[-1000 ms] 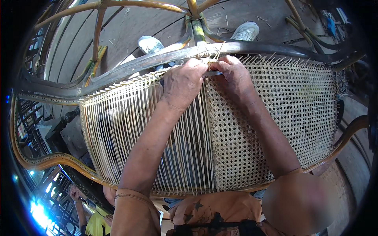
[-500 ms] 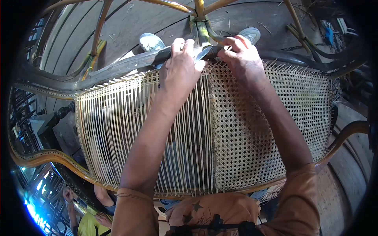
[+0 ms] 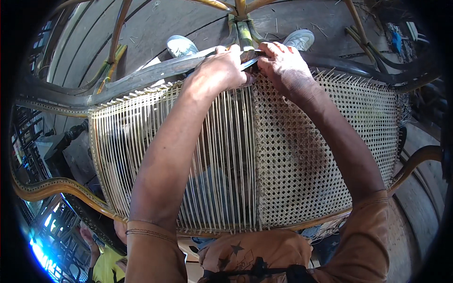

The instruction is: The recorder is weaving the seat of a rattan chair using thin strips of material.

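Observation:
A rattan frame lies across my lap. Its right half is filled with woven cane mesh [image 3: 302, 155]; the left half has only lengthwise cane strands [image 3: 214, 188], with gaps between them. At the far rail [image 3: 146, 78], my left hand [image 3: 219, 68] is closed around a knife, whose thin shiny blade [image 3: 249, 64] points right toward my other hand. The handle is hidden in the fingers. My right hand [image 3: 285, 63] is closed, its fingertips bent down at the rail just right of the blade. What they pinch is hidden. Loose cane ends [image 3: 330, 74] stick up along the rail.
Curved rattan arms [image 3: 61, 184] stick out at the left, and another [image 3: 417, 158] at the right. Poles and a bound joint [image 3: 244, 33] rise beyond the rail. Two pale shoes [image 3: 181, 46] rest on the plank floor [image 3: 198, 23]. A person in a yellow-green shirt [image 3: 106, 269] is at lower left.
My left hand has turned and shifted slightly right, its forearm swinging outward. The blade now lies flatter and closer to my right hand, which has moved slightly left.

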Demonstrator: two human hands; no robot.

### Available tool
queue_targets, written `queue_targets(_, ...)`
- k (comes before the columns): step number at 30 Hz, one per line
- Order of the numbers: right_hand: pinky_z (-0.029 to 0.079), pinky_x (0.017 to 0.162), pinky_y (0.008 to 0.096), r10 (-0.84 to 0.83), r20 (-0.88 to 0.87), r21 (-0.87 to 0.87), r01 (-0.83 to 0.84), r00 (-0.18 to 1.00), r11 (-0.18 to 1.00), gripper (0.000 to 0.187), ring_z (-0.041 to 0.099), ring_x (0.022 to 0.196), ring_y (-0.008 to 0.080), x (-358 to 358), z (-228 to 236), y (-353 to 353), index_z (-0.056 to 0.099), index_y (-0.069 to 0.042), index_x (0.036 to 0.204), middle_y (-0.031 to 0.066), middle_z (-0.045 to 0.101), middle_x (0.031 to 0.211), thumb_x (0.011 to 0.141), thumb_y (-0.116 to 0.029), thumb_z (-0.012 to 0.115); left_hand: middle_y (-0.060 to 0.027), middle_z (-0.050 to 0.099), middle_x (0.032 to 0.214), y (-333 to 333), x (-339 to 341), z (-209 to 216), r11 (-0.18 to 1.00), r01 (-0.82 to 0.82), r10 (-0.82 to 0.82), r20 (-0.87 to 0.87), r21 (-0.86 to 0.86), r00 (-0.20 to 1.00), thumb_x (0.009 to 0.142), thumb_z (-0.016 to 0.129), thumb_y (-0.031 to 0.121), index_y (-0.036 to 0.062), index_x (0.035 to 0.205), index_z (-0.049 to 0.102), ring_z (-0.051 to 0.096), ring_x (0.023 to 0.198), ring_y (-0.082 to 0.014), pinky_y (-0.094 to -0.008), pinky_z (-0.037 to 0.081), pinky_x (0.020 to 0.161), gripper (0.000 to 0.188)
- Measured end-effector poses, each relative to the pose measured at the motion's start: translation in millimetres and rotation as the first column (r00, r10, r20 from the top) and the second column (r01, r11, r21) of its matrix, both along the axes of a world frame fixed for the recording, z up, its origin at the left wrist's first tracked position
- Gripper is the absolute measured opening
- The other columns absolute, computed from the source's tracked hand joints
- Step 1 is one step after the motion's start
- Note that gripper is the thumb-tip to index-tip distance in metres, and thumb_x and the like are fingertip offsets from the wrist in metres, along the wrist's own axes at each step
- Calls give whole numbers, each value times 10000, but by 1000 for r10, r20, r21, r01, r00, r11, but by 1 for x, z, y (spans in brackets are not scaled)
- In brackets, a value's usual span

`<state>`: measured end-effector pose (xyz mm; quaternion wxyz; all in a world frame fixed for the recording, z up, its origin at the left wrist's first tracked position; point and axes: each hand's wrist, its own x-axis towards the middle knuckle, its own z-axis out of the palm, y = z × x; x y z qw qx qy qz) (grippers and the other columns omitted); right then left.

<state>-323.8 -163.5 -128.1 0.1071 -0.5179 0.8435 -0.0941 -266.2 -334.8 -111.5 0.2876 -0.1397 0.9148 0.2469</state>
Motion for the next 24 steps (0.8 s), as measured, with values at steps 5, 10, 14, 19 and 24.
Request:
queue_targets(5,381,950,400,-48,-39,-66,45,998,997,200,489,1140,248,6,-7,0,630,-17,982,124,534,1200,827,-112,547,-265,542,1189,5,-2,-2,993,11,-7,34,-116,999,693,721,413,25,1225,486,538,1119,-377,-430,452,930,699)
queue_targets(10,399,931,396,-57,-43,-112,52,997,992,174,502,1120,254,7,-14,2,624,-7,944,129,536,1202,812,-89,547,-261,544,1194,9,-5,-4,990,13,-5,55,-142,998,707,710,409,14,1223,486,533,1130,-369,-424,445,944,687)
queue_targets(14,417,910,391,-54,-57,-153,45,997,987,146,524,1091,262,7,-12,2,621,-5,910,131,553,1178,807,-77,546,-259,567,1166,8,-7,-5,992,-17,28,81,-128,996,722,699,395,-5,1211,499,560,1091,-365,-417,463,919,663)
queue_targets(19,424,906,392,-81,69,-188,92,994,978,144,541,1069,281,1,-7,3,620,0,912,146,565,1145,825,-88,547,-265,563,1180,1,-17,-6,992,122,-117,111,-36,987,734,676,374,-21,1152,545,557,1097,-375,-413,476,903,590)
queue_targets(24,426,910,390,-85,88,-121,95,993,988,168,547,1063,301,1,-6,2,619,8,925,159,567,1146,844,-105,524,-260,597,1125,8,-13,-3,988,11,8,117,-156,993,695,705,418,-16,1160,541,586,1061,-368,-420,488,879,657)
